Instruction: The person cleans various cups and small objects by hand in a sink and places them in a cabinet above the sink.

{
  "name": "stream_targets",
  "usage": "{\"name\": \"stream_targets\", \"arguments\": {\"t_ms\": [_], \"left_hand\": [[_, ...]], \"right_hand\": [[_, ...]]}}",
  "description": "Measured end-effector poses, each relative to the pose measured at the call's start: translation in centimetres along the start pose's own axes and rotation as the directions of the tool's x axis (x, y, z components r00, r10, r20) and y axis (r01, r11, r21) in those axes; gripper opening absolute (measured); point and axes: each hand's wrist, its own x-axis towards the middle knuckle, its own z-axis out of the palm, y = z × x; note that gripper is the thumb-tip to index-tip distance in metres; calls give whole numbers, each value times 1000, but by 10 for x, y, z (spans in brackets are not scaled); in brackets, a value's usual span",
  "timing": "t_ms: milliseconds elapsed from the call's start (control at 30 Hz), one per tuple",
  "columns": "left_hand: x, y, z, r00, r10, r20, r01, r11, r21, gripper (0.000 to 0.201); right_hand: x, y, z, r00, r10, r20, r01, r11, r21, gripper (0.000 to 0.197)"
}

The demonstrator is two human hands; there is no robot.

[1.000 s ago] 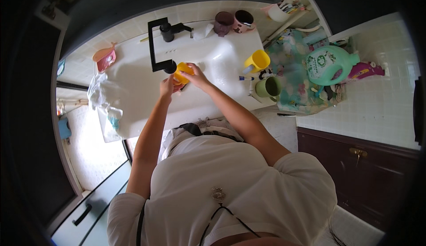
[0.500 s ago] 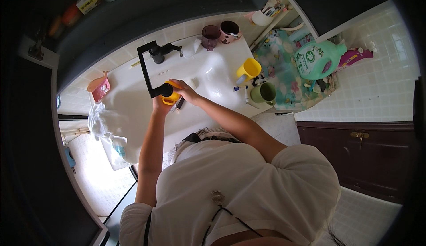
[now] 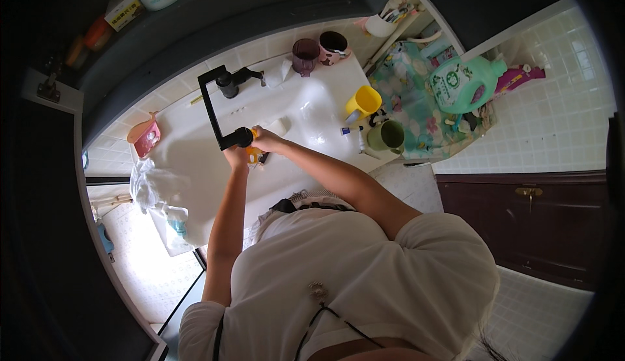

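Observation:
Over the white sink, an orange-yellow mug is held between my two hands, mostly covered by them and by the black faucet's round head. My left hand grips its left side, the fingers partly hidden under that head. My right hand closes round the other side. Just below the mug lies a small dark object that I cannot make out. Whether water runs is hidden.
The black faucet arm reaches over the white sink. On the right stand a yellow mug, a green mug and small tubes. Purple and pink cups stand behind. White cloth hangs left.
My right hand has shifted slightly left and down round the mug, which is now more covered. My left hand has dropped slightly; the faucet head also appears a little lower.

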Motion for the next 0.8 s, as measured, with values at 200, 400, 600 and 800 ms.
{"name": "stream_targets", "arguments": {"t_ms": [200,400,600,800], "left_hand": [[-5,11,-11,979,49,200,-28,994,-110,35],[-10,19,-24,918,-95,386,150,982,-113,43],[4,11,-25,903,-317,290,338,941,-22,53],[16,9,-28,571,-653,498,820,478,-314,60]], "right_hand": [[14,3,-4,993,40,-112,-42,999,-17,29],[3,-15,-21,974,224,34,-226,970,85,25],[-3,-11,-8,971,118,-206,-159,968,-192,72],[1,-1,36,933,-241,-268,321,892,317,43]]}}
